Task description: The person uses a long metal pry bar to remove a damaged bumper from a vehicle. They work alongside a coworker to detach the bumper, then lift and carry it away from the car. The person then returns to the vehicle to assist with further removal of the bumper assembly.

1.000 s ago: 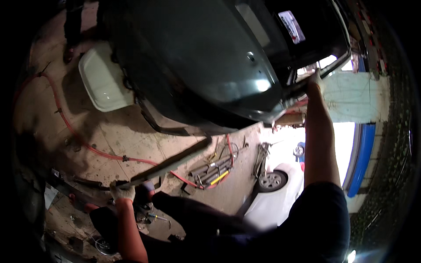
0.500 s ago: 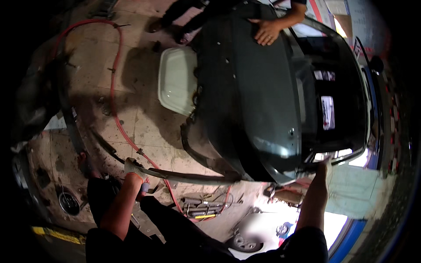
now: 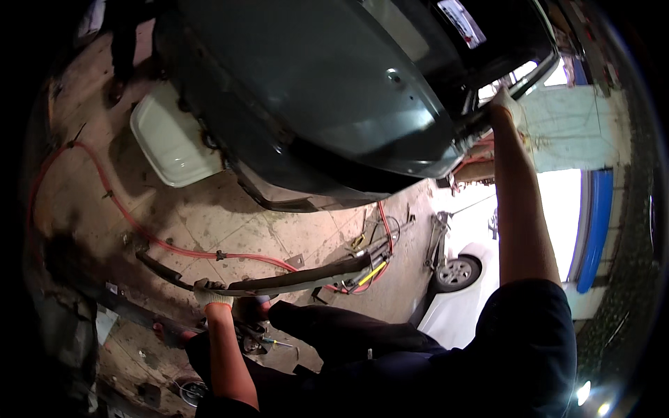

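Dark strip (image 3: 303, 280) is seen, in the head view, at the near left, lying crosswise in front of the body, its right end over the tools (image 3: 373, 273) on the floor. It is gripped toward its left end by the closed, gloved fingers of the left hand (image 3: 212, 292). The gloved right hand (image 3: 505, 110) is placed at the right edge of the dark green car (image 3: 327, 97); whether its fingers are closed there cannot be told.

Risk is noted: with only one hand on it, the long right portion could be tipped or swung, and the car's near edge could be scraped. The red hose (image 3: 188, 253) could be snagged by a dropped end.

Against the frame of half a second ago, the strip's right end is now apart from the car's near edge in the view, and a co-worker's hand on the panel is no longer seen.
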A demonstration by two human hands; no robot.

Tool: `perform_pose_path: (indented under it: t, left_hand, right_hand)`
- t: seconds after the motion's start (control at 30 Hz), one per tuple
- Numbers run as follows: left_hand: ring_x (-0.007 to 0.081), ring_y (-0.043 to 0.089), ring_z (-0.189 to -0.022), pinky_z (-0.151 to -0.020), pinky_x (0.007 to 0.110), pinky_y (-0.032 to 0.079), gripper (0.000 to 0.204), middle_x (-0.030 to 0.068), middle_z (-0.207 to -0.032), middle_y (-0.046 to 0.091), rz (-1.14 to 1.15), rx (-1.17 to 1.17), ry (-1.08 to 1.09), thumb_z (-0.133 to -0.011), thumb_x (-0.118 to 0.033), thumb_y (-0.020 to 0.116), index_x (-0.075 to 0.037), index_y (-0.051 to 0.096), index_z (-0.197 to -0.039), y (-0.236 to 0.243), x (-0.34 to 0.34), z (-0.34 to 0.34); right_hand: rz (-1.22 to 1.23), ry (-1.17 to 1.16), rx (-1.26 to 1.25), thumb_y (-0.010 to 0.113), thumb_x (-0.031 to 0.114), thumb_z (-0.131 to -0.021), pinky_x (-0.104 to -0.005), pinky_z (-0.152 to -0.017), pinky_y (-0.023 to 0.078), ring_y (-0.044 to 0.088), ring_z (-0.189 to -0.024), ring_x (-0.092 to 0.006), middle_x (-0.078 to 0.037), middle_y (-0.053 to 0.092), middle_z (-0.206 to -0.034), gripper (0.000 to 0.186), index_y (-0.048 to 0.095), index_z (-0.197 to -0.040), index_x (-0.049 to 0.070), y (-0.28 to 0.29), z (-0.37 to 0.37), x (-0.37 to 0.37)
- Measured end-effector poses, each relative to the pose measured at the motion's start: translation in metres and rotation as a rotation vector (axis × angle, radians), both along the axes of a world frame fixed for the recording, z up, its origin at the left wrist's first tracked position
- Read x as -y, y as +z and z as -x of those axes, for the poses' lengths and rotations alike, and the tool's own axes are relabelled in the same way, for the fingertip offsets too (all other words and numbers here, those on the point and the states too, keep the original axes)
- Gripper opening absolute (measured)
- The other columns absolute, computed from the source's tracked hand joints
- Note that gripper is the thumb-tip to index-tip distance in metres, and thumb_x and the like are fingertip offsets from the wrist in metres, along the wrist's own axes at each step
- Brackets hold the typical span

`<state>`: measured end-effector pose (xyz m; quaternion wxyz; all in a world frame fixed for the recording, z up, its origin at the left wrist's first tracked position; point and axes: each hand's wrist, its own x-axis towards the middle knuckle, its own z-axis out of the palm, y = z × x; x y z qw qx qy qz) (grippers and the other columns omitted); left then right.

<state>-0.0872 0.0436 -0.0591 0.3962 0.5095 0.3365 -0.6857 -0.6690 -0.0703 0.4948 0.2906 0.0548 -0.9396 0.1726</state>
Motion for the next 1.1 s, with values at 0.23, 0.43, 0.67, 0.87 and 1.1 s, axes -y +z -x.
perform_pose_path:
  t: [0.23,0.43,0.67,0.87,1.1]
  left_hand:
    - [0.0154,0.033,-0.044,-0.049,0.031,0.033,0.031,-0.0063,-0.049,0.03,-0.111,0.008,-0.023,-0.074,-0.022,0.057,-0.021,0.031,-0.057,-0.026,-0.011,-0.001]
    - [0.0154,0.039,-0.052,-0.054,0.033,0.037,0.028,-0.0023,-0.056,0.041,0.111,-0.126,-0.013,-0.08,-0.015,0.056,-0.018,0.037,-0.059,-0.006,-0.022,-0.008]
    - [0.0121,0.034,-0.038,-0.039,0.029,0.031,0.023,-0.0042,-0.047,0.038,0.395,-0.109,0.105,-0.078,-0.02,0.054,-0.019,0.041,-0.058,0.07,-0.037,0.003]
    - [0.018,0.054,-0.062,-0.068,0.043,0.051,0.015,-0.0001,-0.064,0.054,0.415,0.193,-0.092,-0.082,-0.025,0.056,-0.016,0.053,-0.071,0.208,-0.082,0.035]
    - [0.0269,0.06,-0.102,-0.093,0.049,0.048,0.023,0.0131,-0.104,0.061,1.143,-0.072,-0.601,-0.086,-0.001,0.052,-0.009,0.056,-0.107,0.348,-0.125,0.082]
  right_hand:
    - [0.099,-0.034,-0.032,0.056,0.051,-0.073,-0.0362,-0.097,0.042,0.056,-0.115,-0.0316,-0.024,0.058,-0.122,0.072,0.058,-0.117,-0.007,0.0,0.031,-0.012]
    - [0.092,0.043,-0.006,0.057,0.051,-0.071,-0.036,-0.097,0.042,0.056,-0.115,-0.0322,-0.025,0.058,-0.121,0.076,0.055,-0.119,-0.008,-0.001,0.025,-0.005]
    - [0.171,0.092,0.001,0.061,0.055,-0.068,-0.0355,-0.097,0.042,0.056,-0.115,-0.0307,-0.027,0.056,-0.122,0.087,0.049,-0.121,-0.012,-0.004,0.012,-0.007]
    - [0.514,0.654,0.707,0.067,0.046,-0.076,-0.0353,-0.093,0.044,0.055,-0.103,-0.0268,-0.01,0.057,-0.116,0.065,0.053,-0.119,-0.001,-0.03,0.04,-0.088]
    - [-0.717,1.42,1.001,0.078,0.045,-0.061,-0.0412,-0.101,0.039,0.048,-0.12,-0.0355,-0.022,0.051,-0.128,0.093,0.041,-0.135,0.002,-0.035,-0.218,-0.321]
